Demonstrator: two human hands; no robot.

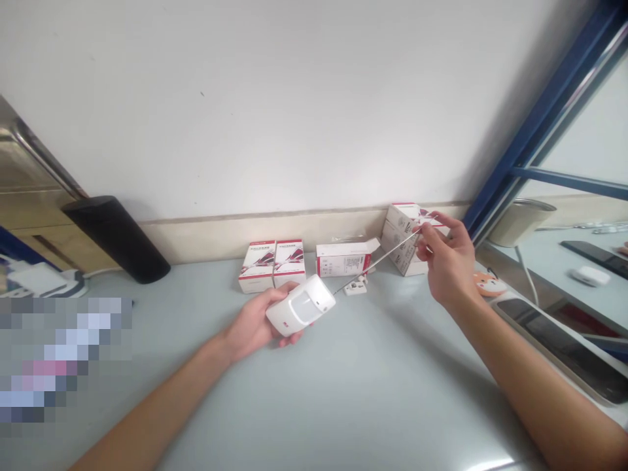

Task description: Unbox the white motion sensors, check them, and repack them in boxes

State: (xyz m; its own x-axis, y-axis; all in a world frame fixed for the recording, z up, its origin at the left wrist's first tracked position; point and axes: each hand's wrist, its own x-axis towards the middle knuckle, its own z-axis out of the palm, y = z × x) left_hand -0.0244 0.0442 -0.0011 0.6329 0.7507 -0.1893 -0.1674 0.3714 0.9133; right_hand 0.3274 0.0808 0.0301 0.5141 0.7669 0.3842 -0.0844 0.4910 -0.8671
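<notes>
My left hand (252,325) is shut around a white motion sensor (300,305), whose rounded lens faces up and to the right. My right hand (444,261) pinches a thin metal rod (375,260) between thumb and fingers. The rod slants down and left, its far tip ending just right of the sensor. Several white-and-red product boxes stand along the wall, and one (403,241) sits tilted right behind my right hand. A small white bracket (355,285) lies on the desk (373,399) under the rod.
A black cylinder (116,239) lies at the back left by the wall, and a pixelated patch covers the left edge. To the right are a blue metal frame (542,124), a beige cup (520,222), an orange fox-shaped item (489,284), and a dark-screened device (564,347).
</notes>
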